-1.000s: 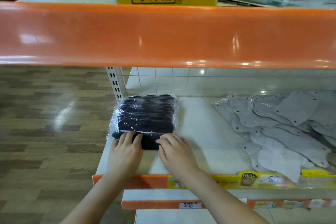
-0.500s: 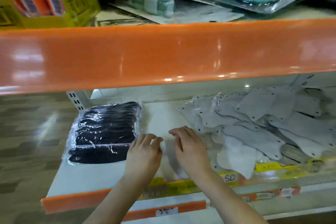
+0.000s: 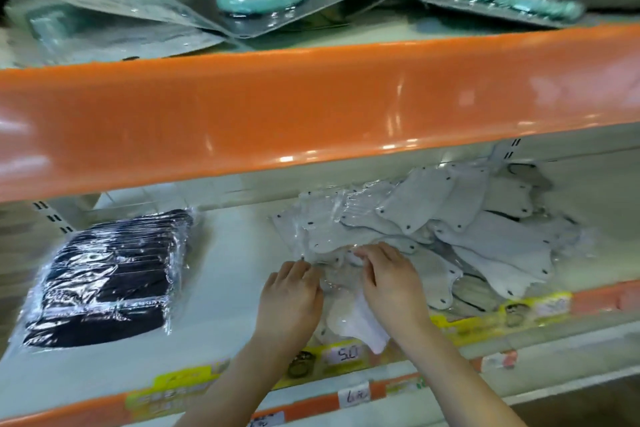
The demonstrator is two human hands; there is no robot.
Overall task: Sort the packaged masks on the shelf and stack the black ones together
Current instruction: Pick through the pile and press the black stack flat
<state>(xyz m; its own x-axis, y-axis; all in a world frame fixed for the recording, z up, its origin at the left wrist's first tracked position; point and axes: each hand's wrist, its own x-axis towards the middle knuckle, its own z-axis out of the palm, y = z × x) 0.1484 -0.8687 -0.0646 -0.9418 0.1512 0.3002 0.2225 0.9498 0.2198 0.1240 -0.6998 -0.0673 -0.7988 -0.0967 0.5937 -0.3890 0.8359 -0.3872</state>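
Head view: black mask stack done, sits well left of grey mask heap. Left hand, right hand at heap's near-left edge, fingers curled onto wrapped packs; grip unclear. Heap unsorted.

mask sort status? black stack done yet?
Done: black stack sits wrapped at the shelf's left. In hand: left hand and right hand are on the grey pile. Left: sorting that pile; dark edges at its right may be more black masks.
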